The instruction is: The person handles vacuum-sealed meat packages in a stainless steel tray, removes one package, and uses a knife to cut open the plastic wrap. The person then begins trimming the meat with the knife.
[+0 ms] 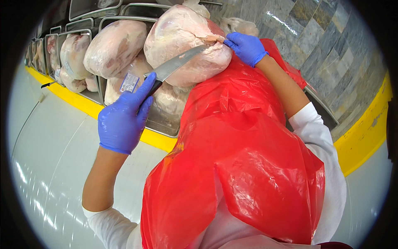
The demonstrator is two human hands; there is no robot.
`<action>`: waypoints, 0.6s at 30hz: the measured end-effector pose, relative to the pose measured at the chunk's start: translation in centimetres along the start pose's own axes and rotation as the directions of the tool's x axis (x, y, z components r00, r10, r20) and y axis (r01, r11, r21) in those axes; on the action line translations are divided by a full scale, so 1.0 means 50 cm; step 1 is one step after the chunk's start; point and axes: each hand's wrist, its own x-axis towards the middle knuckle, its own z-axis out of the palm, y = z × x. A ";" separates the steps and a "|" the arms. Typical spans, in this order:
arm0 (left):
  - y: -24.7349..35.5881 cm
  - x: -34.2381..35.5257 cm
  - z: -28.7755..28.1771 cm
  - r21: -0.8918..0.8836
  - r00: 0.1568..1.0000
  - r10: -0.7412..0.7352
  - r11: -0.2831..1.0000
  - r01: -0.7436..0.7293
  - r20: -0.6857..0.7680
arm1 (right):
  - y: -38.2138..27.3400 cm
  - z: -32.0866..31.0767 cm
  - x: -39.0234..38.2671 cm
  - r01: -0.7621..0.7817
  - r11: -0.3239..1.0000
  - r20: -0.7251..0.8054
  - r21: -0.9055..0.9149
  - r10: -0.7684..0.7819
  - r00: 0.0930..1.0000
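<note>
My left hand point(122, 120), in a blue glove, grips the black handle of a long, broad-bladed knife point(179, 63). Its blade points up and right across a large, fat-covered cut of meat point(172, 35), with the tip by a torn, reddish flap at the right end. There my right hand point(248, 47), gloved in blue too, pinches the edge of the flap between closed fingers. Another big cut of meat point(116, 47) lies just left of the one under the blade. Below it, a printed label point(129, 82) rests on wrapped meat.
Metal trays with rims point(159, 129) hold more meat point(74, 56) along the upper left. A yellow strip point(83, 101) runs beneath them beside a pale, glossy surface point(58, 166). My red plastic apron point(248, 153) fills the middle. Grey tiles point(319, 37) cover the upper right.
</note>
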 end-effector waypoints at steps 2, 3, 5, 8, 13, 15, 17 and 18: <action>0.005 -0.001 -0.001 0.025 0.999 0.032 0.999 -0.032 -0.031 | 0.016 0.014 0.002 0.022 0.998 -0.047 0.057 -0.019 0.999; 0.008 -0.002 -0.004 0.042 0.998 0.048 0.998 -0.046 -0.050 | 0.024 0.018 0.004 0.034 0.996 -0.071 0.086 -0.028 0.997; 0.014 -0.001 -0.004 0.081 0.994 0.083 0.994 -0.077 -0.073 | 0.027 0.005 0.013 0.104 0.994 -0.066 0.019 -0.102 0.993; 0.025 0.011 -0.014 0.115 0.986 0.146 0.984 -0.136 -0.083 | 0.023 -0.029 0.035 0.153 0.988 0.019 -0.037 -0.153 0.988; 0.047 0.051 -0.019 0.180 0.981 0.188 0.968 -0.177 -0.045 | 0.036 -0.042 0.048 0.204 0.976 0.062 -0.081 -0.199 0.978; 0.055 0.073 -0.030 0.198 0.980 0.199 0.961 -0.191 -0.022 | 0.029 -0.048 0.047 0.191 0.976 0.070 -0.104 -0.184 0.980; 0.060 0.113 -0.048 0.174 0.971 0.237 0.956 -0.234 0.004 | 0.036 -0.047 0.042 0.182 0.976 0.049 -0.122 -0.177 0.983; 0.068 0.130 -0.058 0.195 0.965 0.260 0.946 -0.259 0.017 | 0.038 -0.047 0.041 0.185 0.974 0.040 -0.130 -0.182 0.983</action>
